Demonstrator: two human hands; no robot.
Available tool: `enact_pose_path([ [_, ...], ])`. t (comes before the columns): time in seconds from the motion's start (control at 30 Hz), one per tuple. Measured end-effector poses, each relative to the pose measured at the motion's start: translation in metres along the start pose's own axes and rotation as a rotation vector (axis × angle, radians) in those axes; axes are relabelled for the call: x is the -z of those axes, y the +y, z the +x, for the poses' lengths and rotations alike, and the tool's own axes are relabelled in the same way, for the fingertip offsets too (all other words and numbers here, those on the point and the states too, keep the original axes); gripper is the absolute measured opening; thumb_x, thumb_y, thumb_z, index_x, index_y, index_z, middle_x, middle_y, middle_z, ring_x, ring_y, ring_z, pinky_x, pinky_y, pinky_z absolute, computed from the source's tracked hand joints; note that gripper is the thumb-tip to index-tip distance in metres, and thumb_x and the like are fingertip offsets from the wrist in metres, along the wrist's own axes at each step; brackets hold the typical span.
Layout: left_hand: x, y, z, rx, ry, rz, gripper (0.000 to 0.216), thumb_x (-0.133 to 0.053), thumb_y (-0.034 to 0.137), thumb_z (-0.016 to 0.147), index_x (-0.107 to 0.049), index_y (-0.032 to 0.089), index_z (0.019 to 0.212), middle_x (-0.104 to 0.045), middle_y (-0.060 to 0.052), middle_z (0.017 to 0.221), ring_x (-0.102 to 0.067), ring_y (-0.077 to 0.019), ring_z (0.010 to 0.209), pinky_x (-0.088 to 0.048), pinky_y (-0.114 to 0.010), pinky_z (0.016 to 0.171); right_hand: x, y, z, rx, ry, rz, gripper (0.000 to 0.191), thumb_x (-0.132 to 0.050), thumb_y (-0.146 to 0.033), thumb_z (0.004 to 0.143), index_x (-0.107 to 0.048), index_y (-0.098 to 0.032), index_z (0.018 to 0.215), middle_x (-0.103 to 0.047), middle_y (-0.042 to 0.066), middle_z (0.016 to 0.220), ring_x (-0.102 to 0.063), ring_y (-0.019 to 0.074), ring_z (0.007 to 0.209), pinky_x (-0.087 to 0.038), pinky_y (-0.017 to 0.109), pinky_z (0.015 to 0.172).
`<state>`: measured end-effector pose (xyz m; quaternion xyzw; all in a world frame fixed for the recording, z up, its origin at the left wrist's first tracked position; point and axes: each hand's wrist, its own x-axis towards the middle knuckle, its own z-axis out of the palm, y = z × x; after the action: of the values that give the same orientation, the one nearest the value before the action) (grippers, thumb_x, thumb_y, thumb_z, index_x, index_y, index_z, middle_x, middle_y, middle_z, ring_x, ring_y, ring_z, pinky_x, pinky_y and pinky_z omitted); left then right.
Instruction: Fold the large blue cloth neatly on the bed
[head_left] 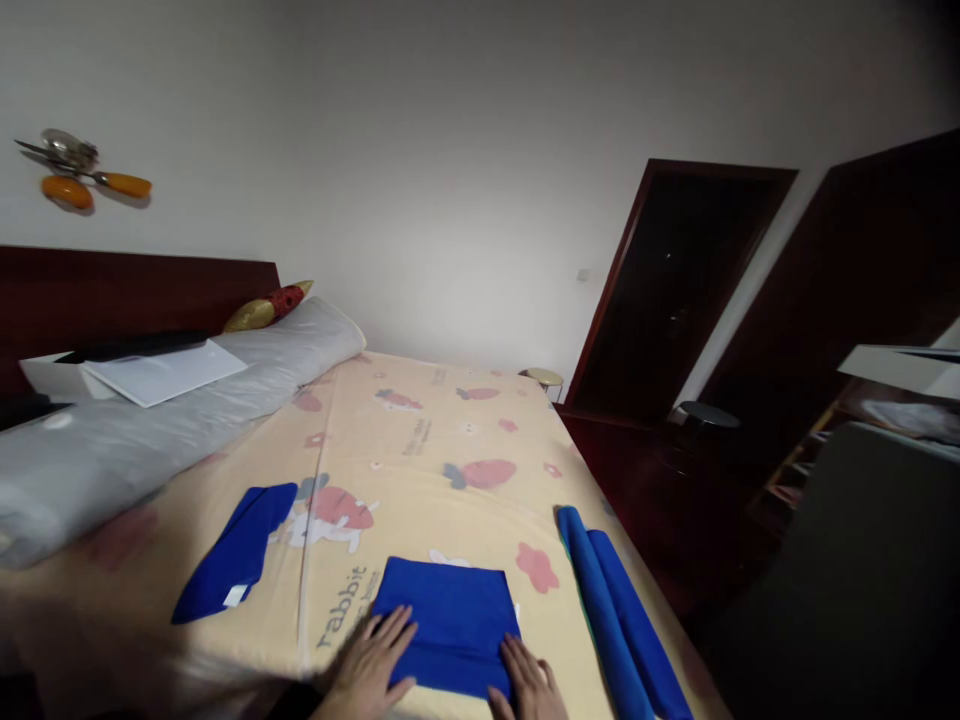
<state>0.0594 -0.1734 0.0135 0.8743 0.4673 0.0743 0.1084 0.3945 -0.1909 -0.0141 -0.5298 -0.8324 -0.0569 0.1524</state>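
Observation:
A blue cloth (457,610), folded into a rough square, lies flat on the bed near its front edge. My left hand (373,662) rests on the cloth's left side with its fingers spread. On the lower right corner lies my right hand (527,680), fingers stretched out over the fabric. To the left, another blue cloth piece (244,545) with a small white label lies in a long, uneven shape. Two rolled blue pieces (611,610) lie side by side along the bed's right edge.
The bed (420,480) has a cream sheet with a rabbit and carrot print. A long grey roll (187,420) bears a white box lid (169,372) against the headboard (135,285). Beyond the right edge stand a dark round stool (709,415) and a grey cabinet-like block (862,560).

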Motion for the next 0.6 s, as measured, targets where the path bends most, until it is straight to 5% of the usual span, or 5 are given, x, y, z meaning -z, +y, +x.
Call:
enact_pose_path([
  [0.13, 0.007, -0.007, -0.009, 0.015, 0.04, 0.095, 0.073, -0.054, 0.029, 0.084, -0.02, 0.028, 0.149, -0.021, -0.008, 0.157, -0.024, -0.0318, 0.142, -0.024, -0.056, 0.115, 0.0, -0.007, 0.0, -0.011, 0.058, -0.01, 0.049, -0.052, -0.042, 0.085, -0.054, -0.023, 0.13, -0.052, 0.011, 0.138, -0.055, 0.0308, 0.12, -0.048, 0.045, 0.093],
  [0.27, -0.019, 0.019, 0.008, -0.193, -0.054, 0.069, 0.067, -0.049, 0.017, 0.082, -0.029, 0.027, 0.146, -0.044, -0.004, 0.148, -0.04, -0.0249, 0.135, -0.032, -0.043, 0.114, -0.002, -0.05, 0.029, 0.071, -0.134, 0.193, 0.043, -0.057, -0.03, 0.078, -0.059, -0.03, 0.121, -0.068, 0.002, 0.119, -0.062, 0.0235, 0.109, -0.045, 0.036, 0.096],
  [0.33, -0.03, 0.022, 0.015, -0.182, -0.036, 0.053, 0.066, -0.048, 0.019, 0.084, -0.029, 0.028, 0.146, -0.046, -0.005, 0.147, -0.042, -0.0247, 0.134, -0.035, -0.042, 0.113, -0.002, -0.057, 0.037, 0.056, -0.171, 0.24, 0.04, -0.057, -0.034, 0.079, -0.06, -0.031, 0.119, -0.069, 0.0, 0.115, -0.063, 0.0227, 0.107, -0.045, 0.035, 0.096],
  [0.5, -0.02, -0.01, 0.003, 0.006, -0.012, 0.04, 0.065, -0.051, 0.033, 0.087, -0.026, 0.034, 0.147, -0.034, -0.005, 0.153, -0.036, -0.031, 0.137, -0.032, -0.056, 0.111, -0.009, -0.013, 0.016, 0.014, 0.049, 0.04, 0.053, -0.05, -0.056, 0.085, -0.056, -0.026, 0.128, -0.06, 0.01, 0.129, -0.061, 0.0315, 0.112, -0.049, 0.045, 0.086],
  [0.6, -0.008, -0.012, -0.002, 0.045, -0.016, 0.069, 0.078, -0.055, 0.029, 0.082, -0.017, 0.029, 0.149, -0.018, -0.01, 0.157, -0.024, -0.0342, 0.142, -0.026, -0.059, 0.112, -0.026, -0.002, 0.005, -0.007, 0.211, -0.073, 0.053, -0.053, -0.055, 0.084, -0.058, -0.023, 0.126, -0.06, 0.014, 0.129, -0.062, 0.0333, 0.109, -0.05, 0.045, 0.082],
])
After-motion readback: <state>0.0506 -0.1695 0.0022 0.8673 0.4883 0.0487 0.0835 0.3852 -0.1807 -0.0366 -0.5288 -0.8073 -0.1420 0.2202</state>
